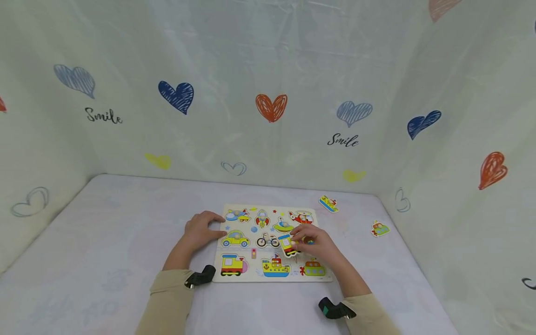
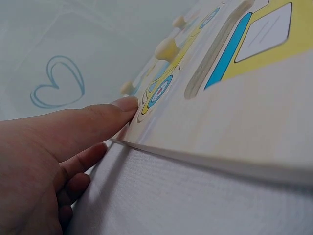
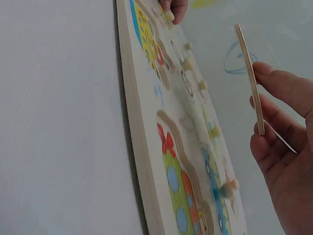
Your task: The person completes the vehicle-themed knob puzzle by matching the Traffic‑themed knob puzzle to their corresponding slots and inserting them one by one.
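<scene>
A wooden puzzle board (image 1: 260, 275) with printed vehicles lies on the table. My right hand (image 1: 316, 242) pinches a train puzzle piece (image 1: 286, 244) above the board's right half. The right wrist view shows that train piece (image 3: 252, 81) edge-on, tilted and apart from the board. My left hand (image 1: 201, 231) rests at the board's left edge, its thumb (image 2: 110, 113) touching the surface beside the car piece (image 1: 235, 238). At the board's lower left is the train recess (image 1: 232, 265) with its printed train; the ship recess (image 1: 275, 267) and submarine recess (image 1: 313, 268) run along the front.
A loose ship piece (image 1: 328, 204) lies beyond the board's far right corner. Farther right is a loose submarine piece (image 1: 379, 228). Several knobbed pieces sit in the board, among them a plane (image 1: 237, 215) and a rocket (image 1: 262, 218). A heart-patterned curtain (image 1: 226, 135) surrounds the table.
</scene>
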Motion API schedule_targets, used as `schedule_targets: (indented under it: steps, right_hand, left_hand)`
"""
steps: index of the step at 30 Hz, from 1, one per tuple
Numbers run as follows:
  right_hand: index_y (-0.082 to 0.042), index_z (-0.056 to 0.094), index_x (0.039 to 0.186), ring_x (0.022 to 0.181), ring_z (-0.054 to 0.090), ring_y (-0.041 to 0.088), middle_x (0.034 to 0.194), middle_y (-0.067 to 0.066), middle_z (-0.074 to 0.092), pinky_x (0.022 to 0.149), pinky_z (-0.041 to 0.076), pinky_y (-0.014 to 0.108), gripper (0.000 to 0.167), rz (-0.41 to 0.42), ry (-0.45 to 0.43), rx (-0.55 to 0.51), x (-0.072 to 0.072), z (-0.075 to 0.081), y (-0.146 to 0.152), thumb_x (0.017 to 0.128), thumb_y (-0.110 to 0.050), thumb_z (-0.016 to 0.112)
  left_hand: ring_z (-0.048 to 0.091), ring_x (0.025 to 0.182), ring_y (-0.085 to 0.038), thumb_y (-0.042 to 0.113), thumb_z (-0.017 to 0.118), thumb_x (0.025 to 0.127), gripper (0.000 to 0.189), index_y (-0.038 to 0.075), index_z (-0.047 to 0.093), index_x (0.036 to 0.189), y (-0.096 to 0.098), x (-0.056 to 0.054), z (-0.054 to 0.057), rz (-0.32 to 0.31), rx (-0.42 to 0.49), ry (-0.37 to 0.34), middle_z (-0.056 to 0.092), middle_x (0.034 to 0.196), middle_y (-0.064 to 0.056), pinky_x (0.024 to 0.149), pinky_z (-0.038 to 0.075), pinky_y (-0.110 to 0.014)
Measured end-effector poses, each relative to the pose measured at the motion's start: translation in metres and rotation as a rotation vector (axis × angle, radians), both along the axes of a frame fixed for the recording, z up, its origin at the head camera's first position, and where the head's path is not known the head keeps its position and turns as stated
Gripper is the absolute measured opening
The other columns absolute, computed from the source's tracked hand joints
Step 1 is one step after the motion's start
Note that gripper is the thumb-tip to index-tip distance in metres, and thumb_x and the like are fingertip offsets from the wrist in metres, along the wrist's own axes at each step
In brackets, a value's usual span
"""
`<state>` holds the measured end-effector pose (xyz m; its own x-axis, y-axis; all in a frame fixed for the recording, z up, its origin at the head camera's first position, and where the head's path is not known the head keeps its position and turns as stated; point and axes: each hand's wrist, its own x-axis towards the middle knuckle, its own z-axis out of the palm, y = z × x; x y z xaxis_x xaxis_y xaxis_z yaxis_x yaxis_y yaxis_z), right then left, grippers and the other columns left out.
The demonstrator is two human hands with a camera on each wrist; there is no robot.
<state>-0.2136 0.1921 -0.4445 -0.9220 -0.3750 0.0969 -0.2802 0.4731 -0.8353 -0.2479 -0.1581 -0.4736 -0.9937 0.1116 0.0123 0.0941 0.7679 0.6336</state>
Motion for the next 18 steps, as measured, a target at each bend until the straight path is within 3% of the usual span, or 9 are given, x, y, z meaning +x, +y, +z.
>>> schedule_targets:
  steps: [4,8,18]
  right_hand:
    - [-0.009,0.075,0.091,0.106,0.057,0.022,0.109,0.004,0.066,0.079,0.05,0.026,0.005,0.049,0.008,-0.03,-0.003,0.001,-0.019,0.086,-0.012,0.075]
    - [-0.008,0.074,0.09,0.1,0.057,0.021,0.107,0.004,0.065,0.077,0.05,0.025,0.006,0.073,0.011,-0.048,-0.004,0.002,-0.036,0.085,-0.012,0.076]
    - [-0.015,0.073,0.089,0.087,0.059,0.019,0.121,-0.007,0.065,0.07,0.05,0.024,0.005,0.083,-0.159,-0.112,0.002,-0.003,-0.081,0.087,-0.019,0.075]
  left_hand:
    - [0.043,0.123,-0.042,0.027,0.079,0.08,0.037,0.009,0.07,0.111,-0.001,0.0,0.0,0.0,0.0,-0.003,0.056,0.131,-0.019,0.099,0.029,-0.062]
    - [0.043,0.124,-0.042,0.028,0.079,0.08,0.036,0.01,0.071,0.11,-0.002,-0.001,-0.003,-0.003,-0.005,-0.002,0.056,0.131,-0.018,0.099,0.029,-0.063]
    - [0.043,0.124,-0.043,0.029,0.079,0.08,0.036,0.011,0.071,0.11,-0.004,-0.003,-0.006,-0.012,-0.002,0.008,0.056,0.131,-0.018,0.099,0.029,-0.064]
